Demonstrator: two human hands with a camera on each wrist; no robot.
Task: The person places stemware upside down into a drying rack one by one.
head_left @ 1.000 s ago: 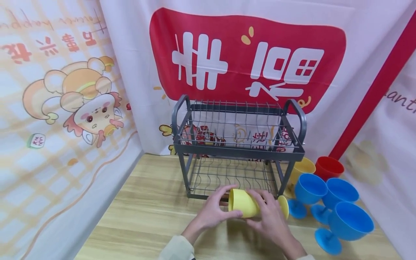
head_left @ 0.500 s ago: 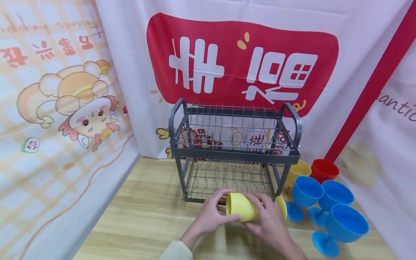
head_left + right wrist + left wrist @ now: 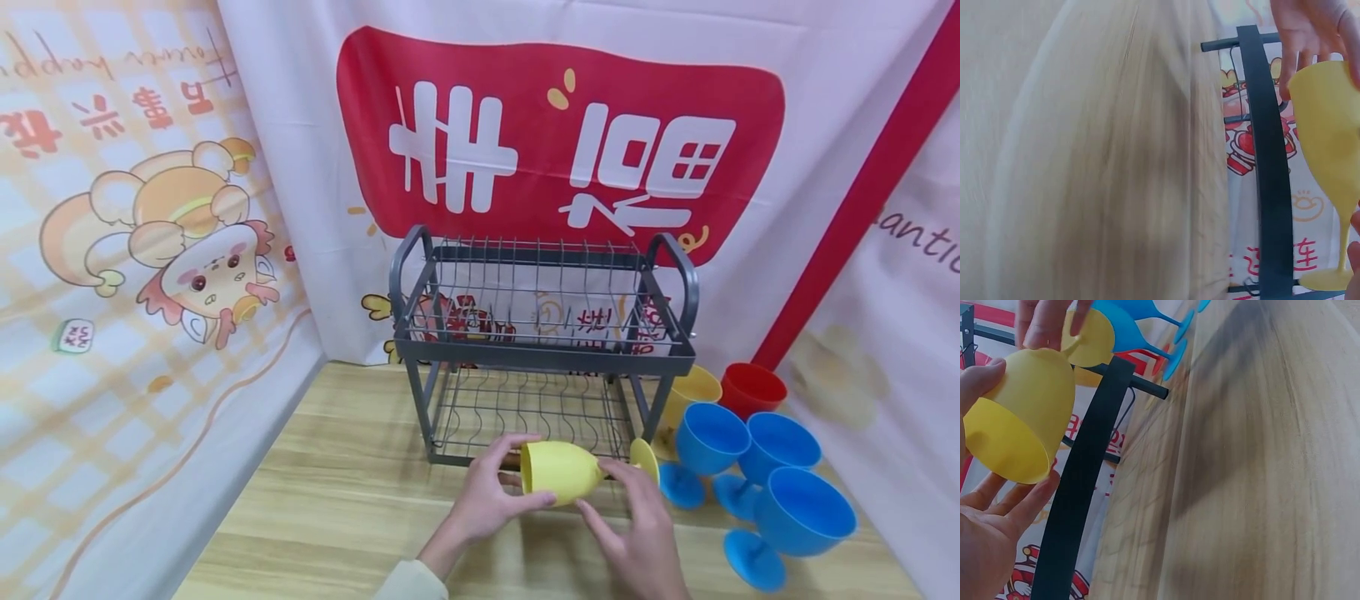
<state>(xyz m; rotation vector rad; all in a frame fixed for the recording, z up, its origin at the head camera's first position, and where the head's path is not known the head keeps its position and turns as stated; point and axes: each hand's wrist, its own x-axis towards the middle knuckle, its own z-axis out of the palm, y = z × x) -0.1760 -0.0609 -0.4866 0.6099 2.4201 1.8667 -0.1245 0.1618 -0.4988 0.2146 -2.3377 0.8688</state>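
Note:
A yellow plastic goblet point(image 3: 561, 473) lies on its side in the air before the rack, mouth to the left. My left hand point(image 3: 491, 492) grips its bowl near the rim, thumb on the near side and fingers around the far side. My right hand point(image 3: 637, 525) is at the stem end, with forefinger touching where bowl meets stem and thumb spread apart below the bowl. The left wrist view shows the goblet's mouth point(image 3: 1010, 440) facing down. In the right wrist view the goblet point(image 3: 1329, 137) stands foot down, with right fingertips point(image 3: 1355, 250) beside its stem.
A dark two-tier wire dish rack point(image 3: 543, 357) stands behind the hands on the wooden table point(image 3: 315, 500). To its right are several blue goblets point(image 3: 806, 508), a red goblet point(image 3: 752, 387) and another yellow goblet point(image 3: 693, 390). Printed cloth point(image 3: 300, 167) hangs around the table.
My right hand has loosened from around the goblet's bowl and slid back toward the stem, its thumb and fingers spreading. The left hand keeps its grip near the rim.

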